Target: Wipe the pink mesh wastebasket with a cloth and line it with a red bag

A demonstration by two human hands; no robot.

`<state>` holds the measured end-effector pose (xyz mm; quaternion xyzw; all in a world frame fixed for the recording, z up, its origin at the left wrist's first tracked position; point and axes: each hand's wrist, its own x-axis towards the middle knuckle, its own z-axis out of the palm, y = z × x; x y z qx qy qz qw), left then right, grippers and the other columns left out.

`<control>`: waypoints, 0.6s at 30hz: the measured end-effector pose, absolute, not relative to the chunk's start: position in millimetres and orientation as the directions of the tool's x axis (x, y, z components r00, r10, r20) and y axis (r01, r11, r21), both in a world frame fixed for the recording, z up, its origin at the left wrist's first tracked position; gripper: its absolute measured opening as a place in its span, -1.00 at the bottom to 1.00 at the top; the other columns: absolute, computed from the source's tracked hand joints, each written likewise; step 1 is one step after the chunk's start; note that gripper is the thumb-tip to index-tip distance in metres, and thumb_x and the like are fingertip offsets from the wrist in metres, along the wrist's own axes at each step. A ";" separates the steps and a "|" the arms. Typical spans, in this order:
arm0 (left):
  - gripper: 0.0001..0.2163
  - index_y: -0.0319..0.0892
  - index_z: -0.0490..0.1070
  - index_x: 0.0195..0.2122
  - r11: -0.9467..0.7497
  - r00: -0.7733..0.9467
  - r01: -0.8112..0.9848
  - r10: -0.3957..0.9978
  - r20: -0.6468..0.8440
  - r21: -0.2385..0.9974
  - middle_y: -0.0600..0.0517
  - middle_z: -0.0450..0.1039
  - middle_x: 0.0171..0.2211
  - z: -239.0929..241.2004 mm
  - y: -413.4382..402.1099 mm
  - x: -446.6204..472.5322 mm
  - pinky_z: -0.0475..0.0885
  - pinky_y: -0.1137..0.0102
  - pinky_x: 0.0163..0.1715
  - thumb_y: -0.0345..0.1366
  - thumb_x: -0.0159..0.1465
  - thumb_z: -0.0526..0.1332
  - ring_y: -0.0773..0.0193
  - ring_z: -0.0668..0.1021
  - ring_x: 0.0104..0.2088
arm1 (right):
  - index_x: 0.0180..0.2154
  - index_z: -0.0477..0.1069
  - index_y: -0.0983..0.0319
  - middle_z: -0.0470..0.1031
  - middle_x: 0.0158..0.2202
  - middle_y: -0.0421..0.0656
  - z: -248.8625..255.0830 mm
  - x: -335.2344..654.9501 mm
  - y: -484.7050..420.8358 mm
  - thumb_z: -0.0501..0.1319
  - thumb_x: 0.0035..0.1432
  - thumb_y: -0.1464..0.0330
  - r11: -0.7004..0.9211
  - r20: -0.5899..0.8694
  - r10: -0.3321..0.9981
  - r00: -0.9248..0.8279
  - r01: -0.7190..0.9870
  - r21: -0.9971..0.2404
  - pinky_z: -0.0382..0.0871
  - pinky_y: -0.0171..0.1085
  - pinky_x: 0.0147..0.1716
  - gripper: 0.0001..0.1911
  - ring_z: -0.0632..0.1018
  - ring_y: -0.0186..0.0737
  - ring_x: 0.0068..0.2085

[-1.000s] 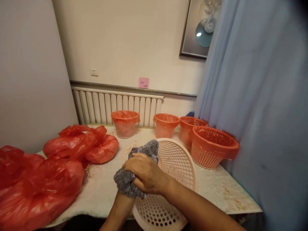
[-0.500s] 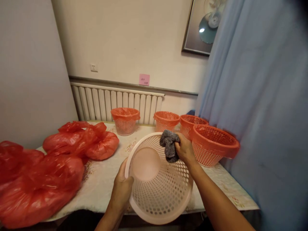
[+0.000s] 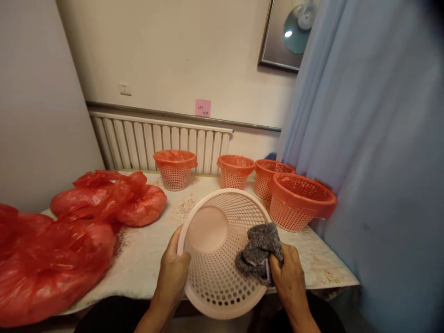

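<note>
Basket (image 3: 214,259), unlined, is held tilted over the front edge of the desk (image 3: 145,268), its rim grasped by the left hand (image 3: 172,270), grey cloth (image 3: 262,243) clenched by the right hand (image 3: 290,275); wiping seems unfinished, while four baskets (image 3: 176,178) behind are already lined.

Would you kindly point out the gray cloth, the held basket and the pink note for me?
Gray cloth (image 3: 261,249): head view, on the middle of its bunched folds.
Held basket (image 3: 219,266): head view, on its perforated inner wall.
Pink note (image 3: 203,107): head view, on the middle of its front.
</note>
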<state>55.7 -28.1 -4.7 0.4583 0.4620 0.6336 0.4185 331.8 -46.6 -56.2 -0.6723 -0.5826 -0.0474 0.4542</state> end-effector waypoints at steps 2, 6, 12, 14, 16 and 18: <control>-0.33 -0.06 0.30 0.16 -0.206 -0.249 -0.143 0.954 0.166 0.968 0.01 0.46 0.10 -3.9 -29.9 58.9 0.31 0.22 0.18 -0.54 -0.04 0.06 0.14 0.47 0.13 | -0.15 0.33 0.19 0.34 -0.26 -0.09 -61.5 330.4 -55.4 -0.01 0.21 0.27 0.086 0.570 0.764 0.302 0.828 -0.554 0.32 -0.13 -0.20 -0.75 0.44 -0.07 -0.21; -0.34 -0.04 0.31 0.16 -0.193 -0.300 -0.149 0.943 0.142 0.970 0.03 0.46 0.09 -6.3 -30.9 63.9 0.27 0.23 0.20 -0.54 -0.02 0.07 0.15 0.47 0.12 | -0.24 0.35 0.19 0.39 -0.32 -0.10 -71.5 321.3 -71.9 -0.01 0.20 0.28 0.087 0.505 0.824 0.259 0.821 -0.564 0.36 -0.13 -0.23 -0.78 0.47 -0.09 -0.27; -0.35 0.00 0.29 0.18 -0.199 -0.299 -0.095 0.940 0.163 0.975 0.07 0.46 0.10 -15.9 -33.7 72.6 0.27 0.24 0.20 -0.54 0.02 0.07 0.16 0.48 0.11 | -0.21 0.44 0.18 0.53 -0.23 -0.08 -80.2 278.6 -98.6 0.13 0.08 0.36 0.238 0.391 0.915 0.099 0.650 -0.722 0.41 -0.23 -0.17 -0.79 0.53 -0.11 -0.18; -0.34 -0.01 0.28 0.19 -0.202 -0.290 -0.045 0.940 0.181 0.978 0.08 0.46 0.10 -16.0 -36.6 74.9 0.26 0.28 0.21 -0.55 0.02 0.06 0.17 0.47 0.13 | -0.20 0.46 0.19 0.55 -0.19 -0.09 -69.7 263.4 -96.4 0.18 0.04 0.34 0.223 0.302 0.948 0.097 0.471 -0.853 0.40 -0.22 -0.08 -0.76 0.52 -0.10 -0.12; -0.33 -0.03 0.25 0.21 -0.195 -0.287 -0.018 0.941 0.182 0.981 0.07 0.46 0.09 -15.2 -39.4 75.3 0.27 0.30 0.20 -0.55 0.02 0.06 0.17 0.47 0.13 | -0.23 0.48 0.23 0.56 -0.23 -0.12 -52.5 252.2 -83.7 0.19 0.02 0.33 0.136 0.154 0.985 0.075 0.201 -0.970 0.39 -0.20 -0.04 -0.76 0.53 -0.11 -0.12; -0.33 -0.04 0.23 0.22 -0.173 -0.292 -0.018 0.943 0.160 0.985 0.06 0.47 0.08 -15.0 -41.3 74.2 0.32 0.30 0.16 -0.54 0.03 0.06 0.17 0.49 0.10 | -0.20 0.46 0.27 0.56 -0.27 -0.12 -34.1 247.1 -62.3 0.18 0.03 0.28 0.033 0.021 0.997 0.076 -0.157 -0.987 0.43 -0.19 -0.10 -0.71 0.56 -0.13 -0.18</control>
